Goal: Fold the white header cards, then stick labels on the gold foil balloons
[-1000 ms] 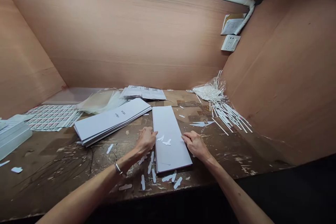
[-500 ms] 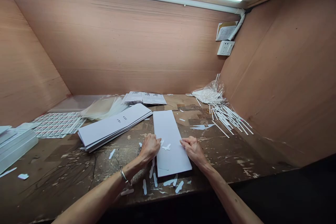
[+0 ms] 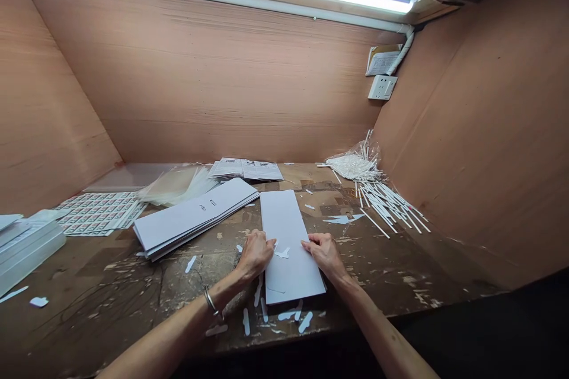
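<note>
A long white card [image 3: 284, 213] lies in front of me on the worn brown table, its far end pointing away. My left hand [image 3: 256, 253] is closed at the card's left edge, with thumb and forefinger over its surface. On the opposite edge, my right hand [image 3: 326, 254] pinches the card between thumb and fingers. A small white cut-out scrap [image 3: 283, 253] rests on the card between my hands. To the left, a slanted stack of similar white cards [image 3: 195, 213] has small dark slots in its top one. The undersides of my fingers are hidden.
White paper scraps [image 3: 306, 323] litter the table's front edge. Thin white sticks [image 3: 391, 204] and a clear bag of them [image 3: 355, 164] lie at the back right. Label sheets [image 3: 100, 212], clear plastic sheets [image 3: 178, 185], printed papers [image 3: 249, 169] and a translucent box [image 3: 33, 254] stand left and behind.
My right hand has shifted slightly inward over the card's edge. The left hand stays at the left edge with little movement. The whole view has tilted slightly.
</note>
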